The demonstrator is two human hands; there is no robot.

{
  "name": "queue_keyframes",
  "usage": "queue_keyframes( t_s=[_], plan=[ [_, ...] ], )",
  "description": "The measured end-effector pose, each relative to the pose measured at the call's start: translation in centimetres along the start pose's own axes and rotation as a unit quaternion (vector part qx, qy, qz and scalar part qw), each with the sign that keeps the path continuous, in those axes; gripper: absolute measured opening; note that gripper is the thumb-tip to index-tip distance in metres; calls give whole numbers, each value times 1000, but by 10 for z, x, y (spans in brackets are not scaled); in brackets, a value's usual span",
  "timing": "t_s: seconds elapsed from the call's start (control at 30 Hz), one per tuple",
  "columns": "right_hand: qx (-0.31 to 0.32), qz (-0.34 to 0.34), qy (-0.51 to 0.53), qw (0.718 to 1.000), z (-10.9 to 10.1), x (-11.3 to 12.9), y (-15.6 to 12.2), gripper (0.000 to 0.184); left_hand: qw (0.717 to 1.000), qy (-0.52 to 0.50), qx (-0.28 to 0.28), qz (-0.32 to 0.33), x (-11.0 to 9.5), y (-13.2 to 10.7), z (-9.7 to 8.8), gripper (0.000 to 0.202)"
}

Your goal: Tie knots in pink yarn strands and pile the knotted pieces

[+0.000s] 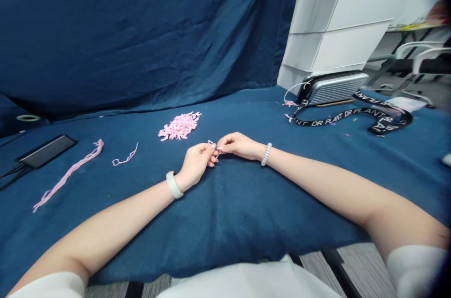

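Delicately, the left hand (194,162) and right hand (239,145) share a pink yarn piece (211,143).
Each grip is a narrow pinch on it, over the blue-clothed table (225,204); a heap of small pink pieces (179,126) lies ahead, a short strand (125,154) and long bundle (66,176) off left.

On my feed, the cloth-covered table (225,227) carries everything. The left hand (194,165) and right hand (239,145) meet mid-table around a small yarn loop (211,143), with a heap of yarn pieces (179,126) just behind them. Further left lie a short yarn strand (125,155), a long yarn bundle (68,176) and what looks like a phone (46,151). Back right, a metal case (331,88) sits behind a lanyard (352,117), against white drawers (338,20)
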State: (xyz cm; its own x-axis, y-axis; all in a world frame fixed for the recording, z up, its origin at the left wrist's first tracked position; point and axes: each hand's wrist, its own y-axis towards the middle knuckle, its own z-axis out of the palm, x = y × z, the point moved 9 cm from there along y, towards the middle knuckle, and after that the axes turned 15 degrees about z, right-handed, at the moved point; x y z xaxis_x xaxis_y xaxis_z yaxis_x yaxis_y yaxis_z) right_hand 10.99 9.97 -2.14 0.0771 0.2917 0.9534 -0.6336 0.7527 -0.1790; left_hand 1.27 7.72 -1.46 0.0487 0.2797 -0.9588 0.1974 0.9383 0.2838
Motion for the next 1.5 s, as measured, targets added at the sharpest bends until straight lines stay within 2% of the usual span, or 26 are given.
queue_keyframes(
  t_s=[0.33, 0.67, 1.0, 1.5],
  plan=[
    [-18, 4, 12, 1000, -3, 0, 0, 19, 1000, -3, 8, 9, 2, 2, 1, 21],
    [-44, 8, 36, 998, -8, -2, 1, 20, 1000, -19, -10, -18, 3, 1, 0, 20],
    [-69, 10, 122, 990, -17, -3, 1, 24, 999, -23, -20, -34, 4, 1, -1, 17],
    [-33, 20, 117, 992, -12, -2, 0, 24, 999, -7, -23, -29, 3, 0, -2, 20]
  ],
)
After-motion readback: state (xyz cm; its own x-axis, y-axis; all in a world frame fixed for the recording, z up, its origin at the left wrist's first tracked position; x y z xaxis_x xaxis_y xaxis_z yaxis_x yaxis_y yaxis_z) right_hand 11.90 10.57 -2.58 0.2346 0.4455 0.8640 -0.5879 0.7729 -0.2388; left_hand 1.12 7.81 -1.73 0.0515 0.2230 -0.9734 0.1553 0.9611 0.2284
